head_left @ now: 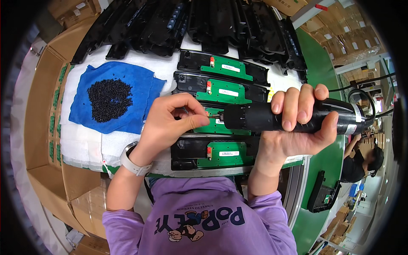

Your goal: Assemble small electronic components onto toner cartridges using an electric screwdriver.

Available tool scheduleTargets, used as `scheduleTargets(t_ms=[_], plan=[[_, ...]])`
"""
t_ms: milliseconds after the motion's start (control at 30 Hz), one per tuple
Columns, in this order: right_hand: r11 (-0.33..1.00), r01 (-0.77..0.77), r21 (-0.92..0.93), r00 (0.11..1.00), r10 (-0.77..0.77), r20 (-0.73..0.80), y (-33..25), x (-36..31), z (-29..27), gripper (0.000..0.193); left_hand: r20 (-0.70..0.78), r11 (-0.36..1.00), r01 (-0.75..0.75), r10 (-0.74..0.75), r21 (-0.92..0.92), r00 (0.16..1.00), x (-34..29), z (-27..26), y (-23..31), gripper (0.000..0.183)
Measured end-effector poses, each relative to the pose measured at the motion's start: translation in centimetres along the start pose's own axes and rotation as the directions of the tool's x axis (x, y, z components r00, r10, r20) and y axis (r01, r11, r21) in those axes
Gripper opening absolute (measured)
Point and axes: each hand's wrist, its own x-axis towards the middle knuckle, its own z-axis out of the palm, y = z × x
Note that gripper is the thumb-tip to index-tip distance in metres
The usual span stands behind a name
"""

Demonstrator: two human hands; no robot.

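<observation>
My right hand (293, 136) is wrapped around a black electric screwdriver (250, 117), held level with its bit pointing left. At the bit's tip, my left hand (168, 117) pinches thumb and forefinger together; whatever lies between them is too small to make out. Beneath both hands, black plastic panels with green circuit boards (229, 154) lie in a column, each board bearing a white label and a red part. The screwdriver and my hands partly cover the lower panels. To the left, a heap of small black screws (109, 100) rests on a blue cloth (144, 80).
Black plastic housings (216, 21) are piled along the far side. A cardboard box (46, 170) with green boards in it stands at the left. On the green surface at the right lies another black panel (318, 195). Beyond it, another person (363, 163) is at work.
</observation>
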Motion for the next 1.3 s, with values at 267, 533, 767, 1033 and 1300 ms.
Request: scheduleTargets(t_ms=[267, 533, 767, 1033, 1300], plan=[[0.982, -0.161, -0.101, 0.987, 0.159, -0.03, 0.2, 0.8, 0.5, 0.032, -0.046, 0.943, -0.173, 0.193, 0.283, 0.98, -0.2, 0.0, 1.6, 0.033], [0.901, -0.16, -0.403, 0.987, 0.159, -0.036, 2.6, 0.0, 0.9, 0.025, -0.333, -0.115, 0.406, 0.397, 0.907, 0.856, -2.6, -8.2, 2.9, 0.029], [0.885, -0.168, -0.435, 0.985, 0.168, -0.041, 3.3, -0.4, 1.0, 0.025, -0.362, -0.086, 0.42, 0.374, 0.903, 0.854, -3.1, -9.5, 2.4, 0.009], [0.73, -0.143, -0.669, 0.977, 0.214, 0.024, 4.0, 0.0, 1.7, 0.023, -0.373, 0.127, 0.358, 0.474, 0.925, 0.797, -2.6, -9.8, 1.5, 0.011], [0.704, -0.156, -0.693, 0.97, 0.243, 0.029, 4.5, 0.4, 2.3, 0.019, -0.365, 0.298, 0.24, 0.494, 0.924, 0.789, -2.6, -10.2, 1.1, 0.015]])
